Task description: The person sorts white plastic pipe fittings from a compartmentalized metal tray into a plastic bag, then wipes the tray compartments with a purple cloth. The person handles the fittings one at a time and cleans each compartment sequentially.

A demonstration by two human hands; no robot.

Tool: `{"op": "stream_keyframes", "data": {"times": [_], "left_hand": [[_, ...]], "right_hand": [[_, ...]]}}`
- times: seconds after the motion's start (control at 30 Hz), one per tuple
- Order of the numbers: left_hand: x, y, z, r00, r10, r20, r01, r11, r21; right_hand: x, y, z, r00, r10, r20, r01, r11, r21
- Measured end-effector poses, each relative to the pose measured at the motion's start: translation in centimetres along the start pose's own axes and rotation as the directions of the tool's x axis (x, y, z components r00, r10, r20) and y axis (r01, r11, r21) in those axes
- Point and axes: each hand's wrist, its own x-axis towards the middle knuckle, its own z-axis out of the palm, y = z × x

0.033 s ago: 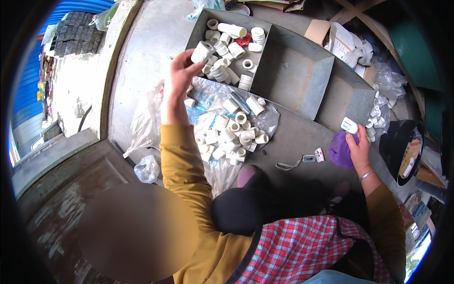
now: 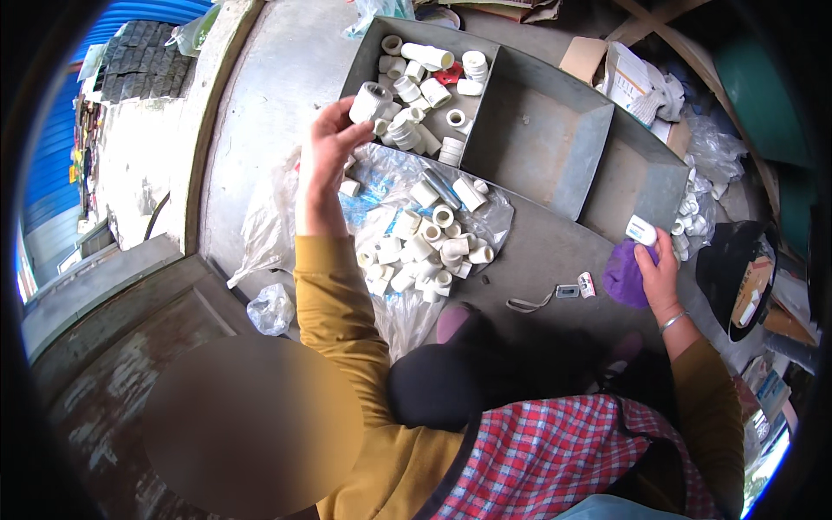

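Note:
Between the thumb and fingers of my left hand (image 2: 328,147) is a white pipe fitting (image 2: 370,102), held over the left compartment of a grey metal tray (image 2: 594,178). Loose white fittings (image 2: 433,91) and a small red piece (image 2: 449,74) lie in that compartment. Nearer to me, a pile of similar fittings (image 2: 425,247) rests on a clear plastic bag (image 2: 381,173). My right hand (image 2: 660,282), a bracelet on its wrist, pinches a small white rounded piece (image 2: 640,230) with blue marking. A purple cloth-like thing (image 2: 620,276) sits beside its fingers; whether they grip it, I cannot tell.
A small grey device with a strap (image 2: 566,291) and a red-and-white piece (image 2: 587,284) lie on the floor before me. Right of the tray are more bagged fittings (image 2: 691,208), a black container (image 2: 728,273) and a cardboard box (image 2: 582,59). Crumpled plastic (image 2: 270,310) lies at left.
The fitting in my left hand has tilted slightly, and its open end shows more. My right hand has barely moved.

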Motion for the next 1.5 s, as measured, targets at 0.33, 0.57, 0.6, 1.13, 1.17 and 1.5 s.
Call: {"op": "stream_keyframes", "data": {"times": [0.33, 0.57, 0.6, 1.13, 1.17, 1.5], "left_hand": [[-10.2, -7.9, -3.2, 0.91, -0.388, -0.145, 0.35, 0.908, -0.231], [-11.6, -12.1, -2.2, 0.837, -0.538, -0.105, 0.497, 0.825, -0.269], [-11.4, -12.1, -2.2, 0.83, -0.548, -0.104, 0.503, 0.816, -0.286], [-10.8, -13.8, -1.0, 0.897, -0.289, -0.334, 0.336, 0.938, 0.089], [-11.0, -13.8, -1.0, 0.927, -0.268, -0.261, 0.328, 0.919, 0.219], [-10.6, -13.0, -0.7, 0.937, -0.347, -0.04, 0.332, 0.847, 0.416]], "right_hand": [[0.3, 0.4, 0.0, 1.0, 0.007, -0.001, -0.007, 0.999, 0.032], [0.4, 1.1, -0.5, 1.0, -0.019, 0.0, 0.019, 1.0, -0.005], [0.4, 1.0, -0.5, 1.0, -0.02, -0.001, 0.02, 1.0, -0.012], [0.3, 1.1, -0.4, 1.0, -0.012, -0.022, 0.011, 1.0, -0.029], [0.3, 1.1, -0.4, 1.0, -0.007, -0.026, 0.006, 0.999, -0.035], [0.3, 1.3, -0.5, 1.0, -0.011, -0.02, 0.011, 1.0, -0.005]]}}
